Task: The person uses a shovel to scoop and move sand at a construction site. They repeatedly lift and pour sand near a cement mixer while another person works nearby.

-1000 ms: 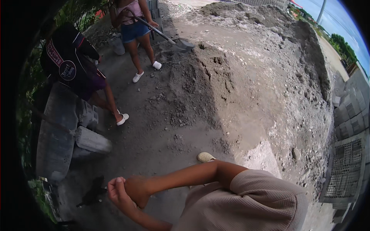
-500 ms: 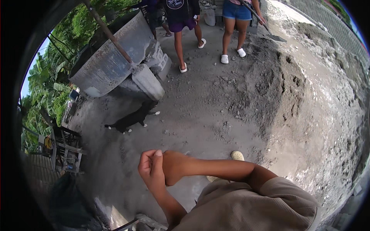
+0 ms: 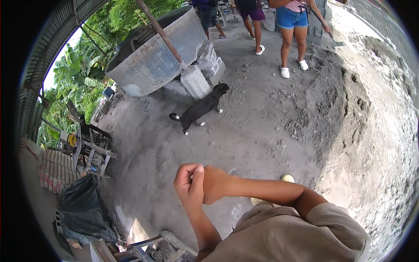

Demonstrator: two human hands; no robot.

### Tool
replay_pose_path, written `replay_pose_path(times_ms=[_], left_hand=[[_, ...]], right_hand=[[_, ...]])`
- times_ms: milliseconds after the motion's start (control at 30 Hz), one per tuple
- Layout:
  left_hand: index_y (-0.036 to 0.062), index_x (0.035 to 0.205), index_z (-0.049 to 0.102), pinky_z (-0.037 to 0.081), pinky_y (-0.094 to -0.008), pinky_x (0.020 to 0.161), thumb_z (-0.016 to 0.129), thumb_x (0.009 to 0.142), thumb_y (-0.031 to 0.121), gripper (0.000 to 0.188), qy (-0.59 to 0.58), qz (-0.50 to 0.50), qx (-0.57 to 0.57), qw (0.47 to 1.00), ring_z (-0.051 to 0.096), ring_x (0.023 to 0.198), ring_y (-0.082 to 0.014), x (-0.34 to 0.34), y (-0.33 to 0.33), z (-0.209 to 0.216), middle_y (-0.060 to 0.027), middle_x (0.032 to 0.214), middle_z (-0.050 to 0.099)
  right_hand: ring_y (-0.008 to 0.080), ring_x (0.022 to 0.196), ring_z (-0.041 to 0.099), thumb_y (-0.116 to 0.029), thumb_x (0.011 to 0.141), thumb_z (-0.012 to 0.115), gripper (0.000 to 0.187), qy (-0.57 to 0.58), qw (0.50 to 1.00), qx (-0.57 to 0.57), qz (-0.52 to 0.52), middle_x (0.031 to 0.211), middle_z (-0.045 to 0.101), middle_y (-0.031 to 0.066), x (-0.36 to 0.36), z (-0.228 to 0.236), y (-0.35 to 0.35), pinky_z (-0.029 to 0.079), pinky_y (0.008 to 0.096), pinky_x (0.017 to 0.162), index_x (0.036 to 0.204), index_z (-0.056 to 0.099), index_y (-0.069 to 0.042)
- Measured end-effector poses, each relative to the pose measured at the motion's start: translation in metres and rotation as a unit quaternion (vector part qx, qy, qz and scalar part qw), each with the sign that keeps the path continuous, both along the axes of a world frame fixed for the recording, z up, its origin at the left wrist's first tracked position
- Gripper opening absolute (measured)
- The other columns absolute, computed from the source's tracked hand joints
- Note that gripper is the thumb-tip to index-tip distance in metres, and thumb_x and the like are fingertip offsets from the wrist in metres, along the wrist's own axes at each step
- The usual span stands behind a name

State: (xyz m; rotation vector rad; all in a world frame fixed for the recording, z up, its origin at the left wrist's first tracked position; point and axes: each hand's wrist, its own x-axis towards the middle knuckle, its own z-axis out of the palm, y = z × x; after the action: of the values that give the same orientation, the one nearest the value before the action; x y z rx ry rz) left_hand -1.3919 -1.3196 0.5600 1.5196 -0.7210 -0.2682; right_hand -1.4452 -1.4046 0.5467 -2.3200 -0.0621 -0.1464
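My left hand [image 3: 189, 180] and my right hand [image 3: 217, 184] are held together in front of my body, above the grey ground. The left one is closed, its fingers curled and its thumb upright against the right hand. I see nothing inside that curl. Only the back and wrist of the right hand show; its fingers are hidden. Beyond my hands, a black dog [image 3: 200, 110] with white paws stands near a concrete block [image 3: 196, 83].
A large tilted metal basin [image 3: 159, 54] stands behind the dog, with a pole leaning at it. At the far right a person [image 3: 293, 37] holds a shovel [image 3: 337, 43] beside a gravel heap [image 3: 323, 100]. Stacked sacks [image 3: 56, 170] and a dark tarp [image 3: 85, 209] are at left.
The view has shifted, so more of the left side shows. The dog has lifted its head and moved along beside the concrete block. My hands stay together in the same pose.
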Motion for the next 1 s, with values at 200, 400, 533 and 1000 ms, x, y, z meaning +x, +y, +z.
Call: replay_pose_path(times_ms=[200, 400, 533, 1000], left_hand=[[-0.0002, 0.075, 0.056, 0.042, -0.0238, 0.063, 0.06, 0.077, 0.006, 0.008, -0.031, -0.047, 0.018, 0.998, 0.051, 0.068, -0.0104, 0.003, -0.011, 0.0, -0.0036, 0.073, 0.056], [-0.0005, 0.075, 0.056, 0.043, -0.0237, 0.061, 0.06, 0.075, 0.004, 0.006, -0.065, -0.066, 0.005, 0.996, 0.053, 0.067, -0.0115, 0.0, -0.019, 0.0, -0.0049, 0.073, 0.057], [-0.0005, 0.075, 0.056, 0.043, -0.0241, 0.062, 0.06, 0.075, 0.003, 0.006, -0.077, -0.069, 0.001, 0.995, 0.053, 0.067, -0.0117, -0.002, -0.022, 0.0, -0.0051, 0.072, 0.058], [-0.0008, 0.075, 0.056, 0.042, -0.0236, 0.063, 0.06, 0.076, 0.005, 0.007, -0.026, -0.055, 0.008, 0.998, 0.051, 0.068, -0.01, 0.002, -0.01, -0.002, -0.0031, 0.074, 0.057]], right_hand=[[0.0279, 0.067, 0.059, -0.009, 0.058, 0.058, 0.008, -0.03, 0.999, 0.012, -0.022, 0.067, 0.061, 0.0075, -0.003, -0.002, -0.008, 0.046, 0.0375, 0.059, 0.066, 0.057, -0.007], [0.0277, 0.071, 0.059, -0.01, 0.06, 0.057, 0.011, -0.003, 0.998, 0.042, -0.056, 0.072, 0.062, 0.0068, -0.01, 0.001, -0.011, 0.046, 0.0369, 0.062, 0.071, 0.057, -0.009], [0.0275, 0.071, 0.059, -0.011, 0.061, 0.057, 0.01, -0.018, 0.996, 0.057, -0.063, 0.072, 0.062, 0.0069, -0.013, -0.003, -0.014, 0.047, 0.037, 0.062, 0.071, 0.057, -0.008], [0.0268, 0.068, 0.059, -0.009, 0.058, 0.057, 0.006, 0.047, 0.998, -0.004, -0.046, 0.069, 0.062, 0.0073, -0.008, 0.01, -0.006, 0.046, 0.0365, 0.058, 0.064, 0.057, -0.008]])
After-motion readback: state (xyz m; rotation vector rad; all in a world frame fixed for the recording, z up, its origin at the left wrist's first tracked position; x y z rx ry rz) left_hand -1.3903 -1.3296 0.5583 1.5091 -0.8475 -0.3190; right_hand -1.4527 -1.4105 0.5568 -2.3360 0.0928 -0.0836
